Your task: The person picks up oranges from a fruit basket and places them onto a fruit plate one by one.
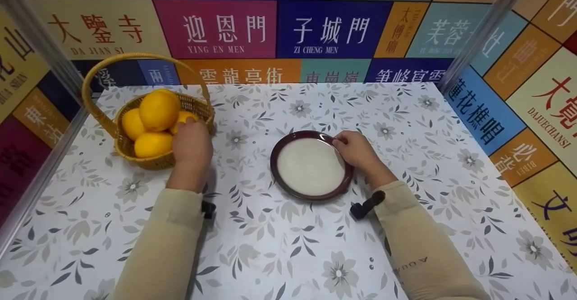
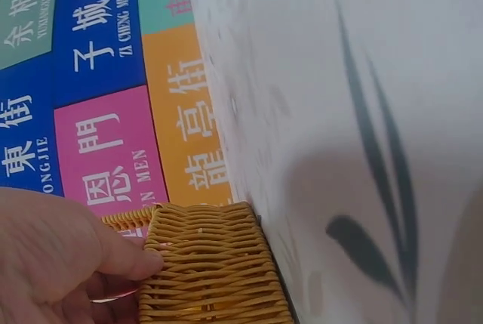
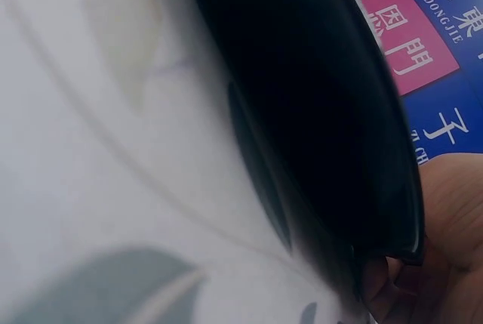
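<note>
At the left of the head view, a wicker basket [image 1: 148, 161] with a tall looped handle holds several oranges [image 1: 158, 109]. My left hand [image 1: 193, 149] is over its right rim, fingers reaching inside close to the rightmost orange [image 1: 186, 117]. In the left wrist view the thumb [image 2: 143, 261] overlaps the woven wall [image 2: 211, 263]; the fingertips are hidden, and I cannot tell whether they hold an orange or the rim. My right hand [image 1: 358, 151] pinches the right edge of a round plate [image 1: 311, 167], cream inside with a dark red-brown rim. Its dark underside [image 3: 317, 97] fills much of the right wrist view.
A white cloth with grey leaves and flowers covers the table [image 1: 270, 246]. Printed panels with Chinese lettering [image 1: 216, 29] stand along the back and both sides. Black camera mounts [image 1: 367, 205] sit at both wrists, over beige sleeves [image 1: 157, 246].
</note>
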### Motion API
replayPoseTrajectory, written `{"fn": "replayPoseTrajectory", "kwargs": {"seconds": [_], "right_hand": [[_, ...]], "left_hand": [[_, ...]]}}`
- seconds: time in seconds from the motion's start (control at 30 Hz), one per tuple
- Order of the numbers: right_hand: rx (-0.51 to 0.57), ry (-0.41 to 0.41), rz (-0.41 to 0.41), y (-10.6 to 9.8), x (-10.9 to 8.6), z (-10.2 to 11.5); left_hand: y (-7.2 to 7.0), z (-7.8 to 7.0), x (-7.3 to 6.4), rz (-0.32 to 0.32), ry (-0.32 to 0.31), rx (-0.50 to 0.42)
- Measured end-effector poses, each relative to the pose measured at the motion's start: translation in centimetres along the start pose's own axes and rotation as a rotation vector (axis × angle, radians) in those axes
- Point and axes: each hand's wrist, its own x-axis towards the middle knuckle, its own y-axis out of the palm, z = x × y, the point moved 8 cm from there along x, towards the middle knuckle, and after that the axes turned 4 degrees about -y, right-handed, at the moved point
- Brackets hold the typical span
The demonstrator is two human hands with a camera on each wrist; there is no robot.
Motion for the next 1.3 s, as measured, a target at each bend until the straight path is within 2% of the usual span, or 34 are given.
{"fn": "replayPoseTrajectory", "kwargs": {"seconds": [0.2, 0.33, 0.7, 0.83, 1.03, 1.3], "right_hand": [[-0.009, 0.005, -0.004, 0.5, -0.1, 0.1], [-0.021, -0.003, -0.019, 0.4, -0.1, 0.1], [-0.015, 0.023, -0.014, 0.0, -0.1, -0.4], [-0.008, 0.017, -0.013, 0.1, 0.0, -0.3], [-0.053, -0.025, -0.015, 0.0, 0.2, 0.1], [-0.057, -0.037, -0.019, 0.0, 0.1, 0.3]], "left_hand": [[-0.2, -0.2, -0.8, -0.049, 0.007, -0.003], [-0.3, -0.7, -1.1, -0.057, 0.017, -0.008], [0.5, -2.8, -1.7, 0.002, 0.095, 0.016], [0.4, -3.1, -2.0, 0.002, 0.114, 0.012], [0.3, -3.5, -2.6, -0.011, 0.145, -0.003], [0.3, -4.8, -3.5, -0.003, 0.203, 0.028]]}}
